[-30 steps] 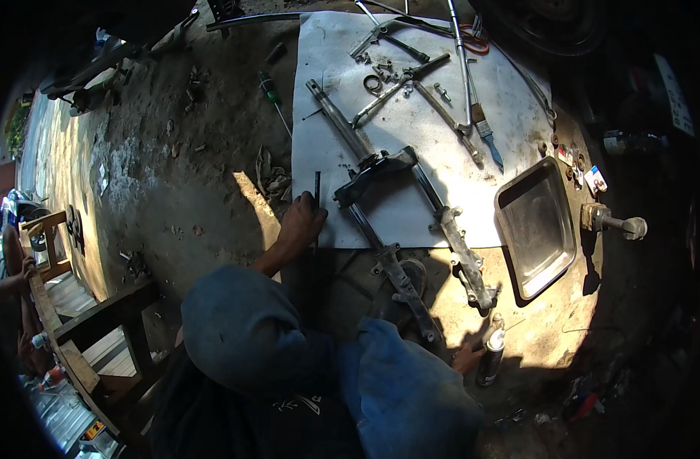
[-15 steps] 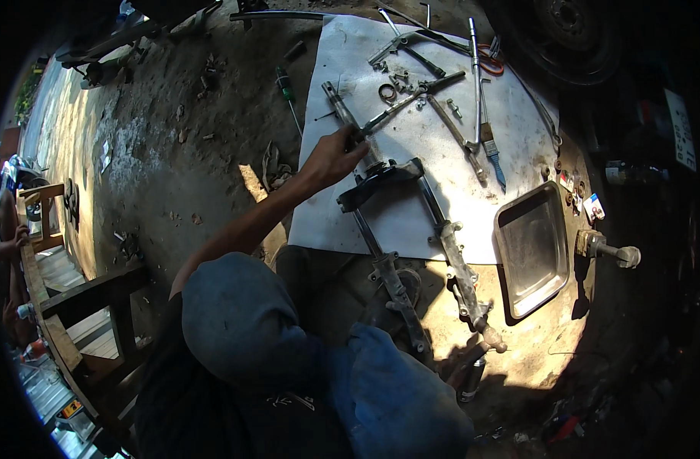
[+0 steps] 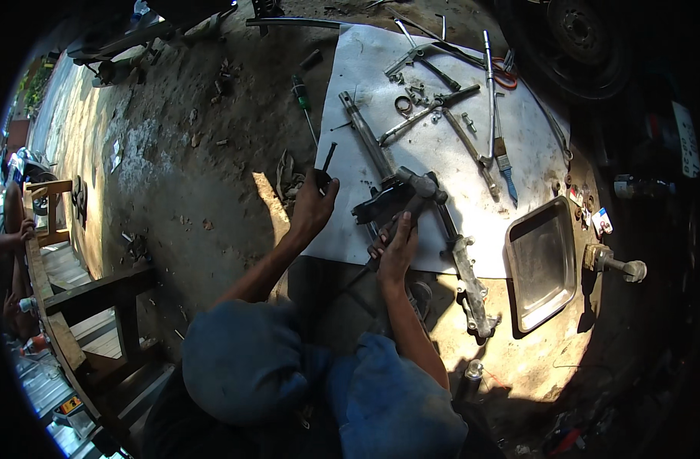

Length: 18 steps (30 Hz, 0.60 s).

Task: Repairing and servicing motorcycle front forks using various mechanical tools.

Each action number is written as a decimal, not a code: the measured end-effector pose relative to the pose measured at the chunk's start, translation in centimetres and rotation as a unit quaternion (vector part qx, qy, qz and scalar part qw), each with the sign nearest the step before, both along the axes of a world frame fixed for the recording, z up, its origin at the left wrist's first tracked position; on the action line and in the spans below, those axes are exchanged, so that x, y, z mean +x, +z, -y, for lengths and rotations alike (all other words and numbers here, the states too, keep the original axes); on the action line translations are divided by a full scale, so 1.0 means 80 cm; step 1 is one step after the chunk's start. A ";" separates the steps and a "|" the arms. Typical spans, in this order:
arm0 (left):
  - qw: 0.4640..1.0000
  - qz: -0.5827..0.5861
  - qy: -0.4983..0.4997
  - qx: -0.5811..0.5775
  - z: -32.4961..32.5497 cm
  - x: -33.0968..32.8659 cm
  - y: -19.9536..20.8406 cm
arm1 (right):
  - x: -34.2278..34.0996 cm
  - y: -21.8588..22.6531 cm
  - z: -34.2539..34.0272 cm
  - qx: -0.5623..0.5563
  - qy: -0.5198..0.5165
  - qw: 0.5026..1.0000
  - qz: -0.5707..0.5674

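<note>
Closed around a slim dark rod (image 3: 331,157), my left hand (image 3: 313,208) is left of the fork assembly, with the rod's end pointing up. My right hand (image 3: 396,251) grips a hammer (image 3: 421,186) by its handle, its metal head over the black clamp (image 3: 382,206) of the motorcycle front fork. From that clamp a grey steel tube (image 3: 367,134) extends away across a white sheet (image 3: 434,237). One fork leg (image 3: 472,298) reaches back toward me on the right; my right hand and forearm hide most of the other.
On the sheet lie a T-handle wrench (image 3: 488,92), a paintbrush (image 3: 504,172), a metal ring (image 3: 403,105) and several bolts. A metal tray (image 3: 545,264) sits right of the sheet; a green screwdriver (image 3: 300,93) lies left. Another person's hand (image 3: 25,228) rests on a wooden frame (image 3: 52,306).
My left hand has left the steel tube and moved down-left, now holding the dark rod. My right hand has brought the hammer up from the lower right to the clamp.
</note>
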<state>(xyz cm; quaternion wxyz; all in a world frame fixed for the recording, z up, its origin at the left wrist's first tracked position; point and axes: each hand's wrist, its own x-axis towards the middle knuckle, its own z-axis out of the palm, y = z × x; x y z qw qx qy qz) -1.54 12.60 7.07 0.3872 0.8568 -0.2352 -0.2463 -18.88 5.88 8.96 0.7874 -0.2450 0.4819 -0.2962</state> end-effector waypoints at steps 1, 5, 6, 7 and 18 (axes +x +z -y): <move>1.000 -0.017 -0.003 0.003 -0.005 -0.003 0.000 | 0.007 -0.004 -0.001 -0.011 0.016 0.999 -0.040; 0.999 -0.031 -0.034 0.028 -0.041 -0.010 -0.020 | 0.019 0.005 0.000 -0.021 0.020 0.997 -0.074; 0.998 -0.031 -0.036 0.029 -0.045 -0.009 -0.021 | 0.019 0.011 0.000 -0.020 0.004 0.997 -0.068; 0.998 -0.035 -0.045 0.022 -0.048 -0.008 -0.023 | 0.021 0.018 0.001 -0.028 -0.029 0.997 -0.072; 0.988 -0.108 -0.098 0.057 -0.031 -0.013 -0.010 | 0.030 0.022 -0.008 -0.065 -0.058 0.992 -0.093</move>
